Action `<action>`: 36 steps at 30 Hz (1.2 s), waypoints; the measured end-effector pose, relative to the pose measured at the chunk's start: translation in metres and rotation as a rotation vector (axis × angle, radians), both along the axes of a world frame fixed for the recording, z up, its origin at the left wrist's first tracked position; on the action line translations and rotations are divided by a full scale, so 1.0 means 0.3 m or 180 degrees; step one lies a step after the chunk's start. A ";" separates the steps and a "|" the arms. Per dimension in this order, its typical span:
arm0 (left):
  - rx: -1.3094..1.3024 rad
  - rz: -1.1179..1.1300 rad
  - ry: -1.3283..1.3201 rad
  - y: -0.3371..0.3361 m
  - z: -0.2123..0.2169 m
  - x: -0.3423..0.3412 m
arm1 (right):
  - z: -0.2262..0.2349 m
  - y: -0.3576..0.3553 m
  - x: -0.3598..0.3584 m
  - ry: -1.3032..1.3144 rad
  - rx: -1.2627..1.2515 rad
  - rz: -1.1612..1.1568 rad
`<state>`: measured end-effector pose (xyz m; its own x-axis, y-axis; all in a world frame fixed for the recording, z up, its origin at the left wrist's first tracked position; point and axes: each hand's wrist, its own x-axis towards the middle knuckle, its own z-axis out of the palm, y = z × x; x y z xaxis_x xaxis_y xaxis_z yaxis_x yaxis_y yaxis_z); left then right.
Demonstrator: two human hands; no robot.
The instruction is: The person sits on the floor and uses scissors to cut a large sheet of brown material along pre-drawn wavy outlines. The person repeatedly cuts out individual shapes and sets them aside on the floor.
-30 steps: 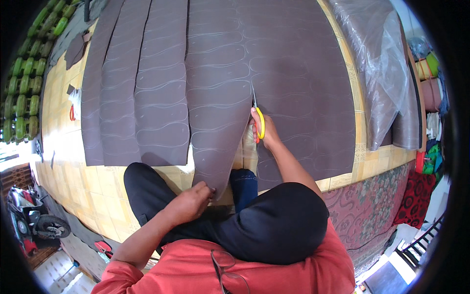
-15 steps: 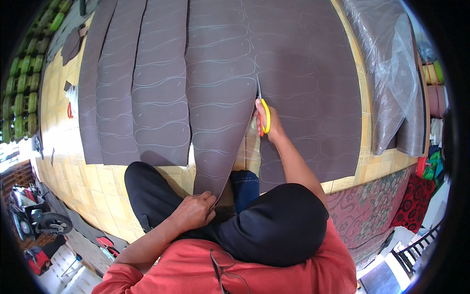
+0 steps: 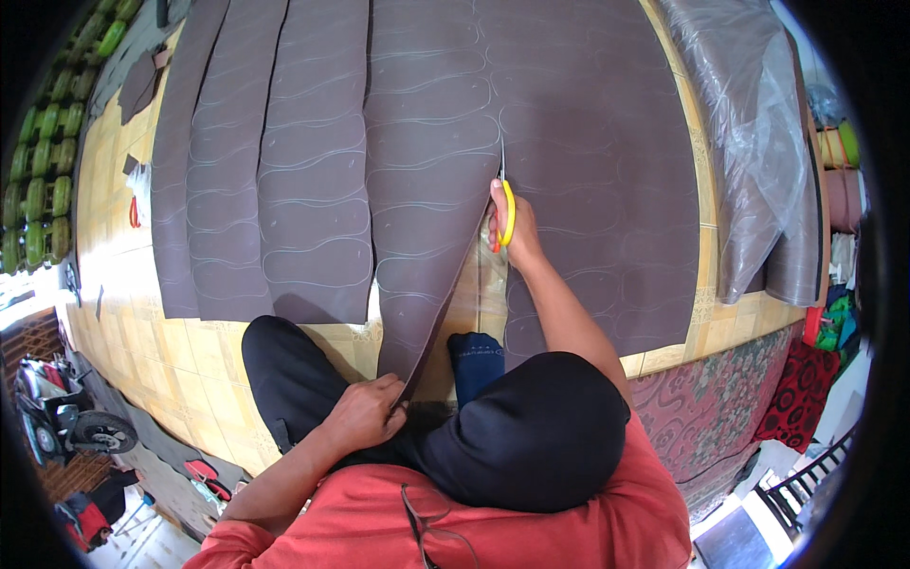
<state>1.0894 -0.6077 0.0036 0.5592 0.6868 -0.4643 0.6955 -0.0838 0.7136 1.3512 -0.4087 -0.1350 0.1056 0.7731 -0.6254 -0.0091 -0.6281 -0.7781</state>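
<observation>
A large dark brown sheet [image 3: 607,275], marked with rows of pale sole-shaped outlines, lies on the floor before me. My right hand [image 3: 517,225] grips scissors [image 3: 508,211] with yellow and orange handles. Their blades point away from me, at the top of a long slit in the sheet. Left of that slit, a partly cut strip [image 3: 422,237] stretches back toward my lap. The fingers of my left hand [image 3: 368,414] pinch its near end, whose right edge is lifted and curls over.
Several long brown strips [image 3: 313,228] with similar outlines lie at the left. Plastic-wrapped rolled material [image 3: 758,161] stands along the right side, near a patterned pink rug [image 3: 711,408]. An orange-handled tool [image 3: 134,211] rests on the tiles at far left. A motorbike [image 3: 71,417] is at lower left.
My right hand and the scissors have moved slightly farther from me, and the handles have come closer together. The slit is longer. My left hand has shifted a little left, and the strip's edge curls more.
</observation>
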 end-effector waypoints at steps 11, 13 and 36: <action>0.0113 0.0158 0.0024 -0.028 -0.008 -0.034 | -0.041 0.062 0.039 0.0349 0.0221 0.0041; 0.0060 0.0165 0.0030 -0.030 -0.011 -0.039 | -0.046 0.093 0.047 0.0393 0.0138 -0.0005; -0.1122 -0.1908 0.0863 0.327 -0.177 0.112 | -0.026 0.192 0.067 -0.0059 0.0158 0.0218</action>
